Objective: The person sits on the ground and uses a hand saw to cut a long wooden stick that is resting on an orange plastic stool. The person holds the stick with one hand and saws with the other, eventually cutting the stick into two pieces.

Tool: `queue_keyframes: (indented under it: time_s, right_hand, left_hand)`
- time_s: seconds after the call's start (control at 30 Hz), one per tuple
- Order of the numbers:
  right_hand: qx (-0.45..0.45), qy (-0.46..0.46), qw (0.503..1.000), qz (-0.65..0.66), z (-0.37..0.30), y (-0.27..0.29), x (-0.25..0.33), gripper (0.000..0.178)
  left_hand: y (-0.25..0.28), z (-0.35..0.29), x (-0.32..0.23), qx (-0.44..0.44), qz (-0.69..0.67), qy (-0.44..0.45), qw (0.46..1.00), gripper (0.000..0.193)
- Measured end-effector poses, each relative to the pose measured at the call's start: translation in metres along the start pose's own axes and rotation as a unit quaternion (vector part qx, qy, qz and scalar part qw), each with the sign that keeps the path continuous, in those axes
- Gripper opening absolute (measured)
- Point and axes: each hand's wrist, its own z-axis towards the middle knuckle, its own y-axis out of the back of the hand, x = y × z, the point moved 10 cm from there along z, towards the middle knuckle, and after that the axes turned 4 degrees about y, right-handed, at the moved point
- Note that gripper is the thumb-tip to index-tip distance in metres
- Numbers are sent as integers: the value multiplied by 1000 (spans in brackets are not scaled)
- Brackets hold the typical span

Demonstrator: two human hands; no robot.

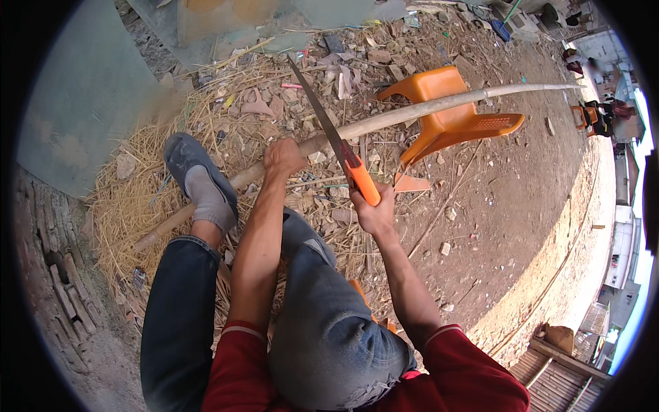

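Observation:
A long pale wooden pole [405, 113] runs slantwise from the straw at the lower left to the far right. My left hand [285, 158] is closed around it, near its middle. In my right hand [374, 211] is a handsaw [320, 110], gripped by its orange handle. Its long dark blade points away to the upper left and crosses the pole just right of my left hand. Whether the teeth have cut into the wood cannot be made out. Past the saw, the pole passes over an orange plastic chair [439, 86] that lies tipped over.
My shoed left foot [195, 175] is beside the pole. Straw [137, 213] and stone rubble [371, 58] cover the ground. Grey sheets [89, 103] stand at the left above a brick wall [62, 288]. A slatted bamboo frame [556, 378] is at the lower right; people sit far right.

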Motion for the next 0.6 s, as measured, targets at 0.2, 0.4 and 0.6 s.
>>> queue_keyframes:
  time_s: [0.2, 0.4, 0.6]
  right_hand:
    - [68, 2, 997, -44, -157, 45, -16, 17]
    - [55, 0, 998, -9, -75, 17, -21, 18]
    - [78, -35, 995, -46, -108, 20, -29, 11]
  left_hand:
    - [8, 6, 4, -20, -6, 16, 1000, 38]
    - [4, 4, 4, 11, 5, 17, 1000, 35]
    - [-4, 0, 2, 22, -7, 0, 1000, 30]
